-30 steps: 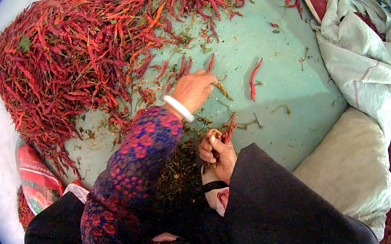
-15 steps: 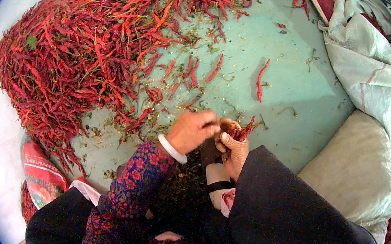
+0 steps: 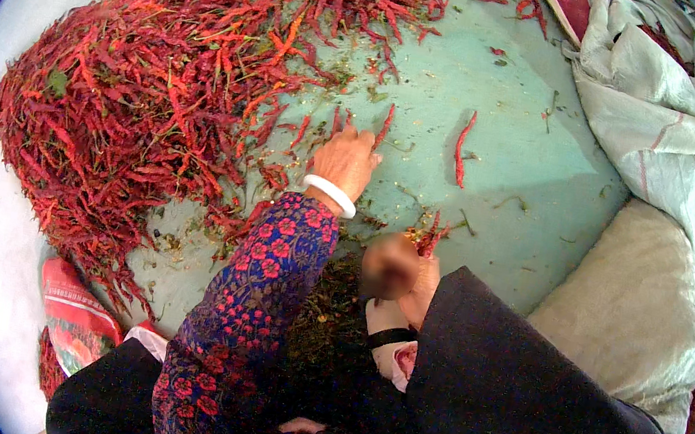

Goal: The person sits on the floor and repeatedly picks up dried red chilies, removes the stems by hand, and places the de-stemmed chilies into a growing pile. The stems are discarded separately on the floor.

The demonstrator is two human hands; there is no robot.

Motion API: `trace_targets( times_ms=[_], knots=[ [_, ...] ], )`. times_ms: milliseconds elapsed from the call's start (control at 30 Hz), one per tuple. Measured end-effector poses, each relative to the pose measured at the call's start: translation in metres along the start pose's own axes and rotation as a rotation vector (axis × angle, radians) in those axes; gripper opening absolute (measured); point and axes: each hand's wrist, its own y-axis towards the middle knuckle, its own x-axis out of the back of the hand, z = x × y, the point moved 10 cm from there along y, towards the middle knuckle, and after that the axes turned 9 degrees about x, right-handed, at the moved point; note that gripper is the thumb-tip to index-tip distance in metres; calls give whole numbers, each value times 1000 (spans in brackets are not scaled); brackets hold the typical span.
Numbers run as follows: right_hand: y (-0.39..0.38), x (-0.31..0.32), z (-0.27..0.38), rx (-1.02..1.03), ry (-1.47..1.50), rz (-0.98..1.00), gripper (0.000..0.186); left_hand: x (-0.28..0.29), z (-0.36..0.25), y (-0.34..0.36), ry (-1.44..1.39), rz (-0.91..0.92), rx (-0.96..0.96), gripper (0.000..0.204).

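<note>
Head view: the left hand [image 3: 344, 160], white bangle [image 3: 329, 195] at the wrist, is stretched out over the green floor [image 3: 528, 179], fingers spread and tips touching loose red chillies [image 3: 384, 125] at the edge of the big chilli heap [image 3: 153, 95]; nothing is gripped yet. The right hand [image 3: 411, 269] stays back near the lap, closed around a small bunch of chillies [image 3: 431, 238], though part of it is blurred. Half a second ago both hands met at that bunch; a second ago the left was out at the heap as now. The reach-and-return looks like a repeating cycle: fetch a pod, bring it to the bunch. A single chilli [image 3: 461, 149] lies apart on the floor; pale sacks [image 3: 650, 116] and a cushion [image 3: 632, 325] sit to the right.
</note>
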Motion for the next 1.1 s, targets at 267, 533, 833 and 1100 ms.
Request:
trace_targets(
  times_ms=[267,533,833,1100],
  knots=[
    [3,42,-14,-34,-5,-207,12,-11,6,4,-95,-25,-11,20],
    [-5,1,-13,-139,60,-5,21,-10,44,-28,-1155,304,497,13],
    [-4,28,-34,-177,127,-53,11,-26,-13,-8,-1270,382,362,20],
    [14,62,22,145,-173,-263,20,-21,-4,-56,-1208,557,335,27]
  ],
)
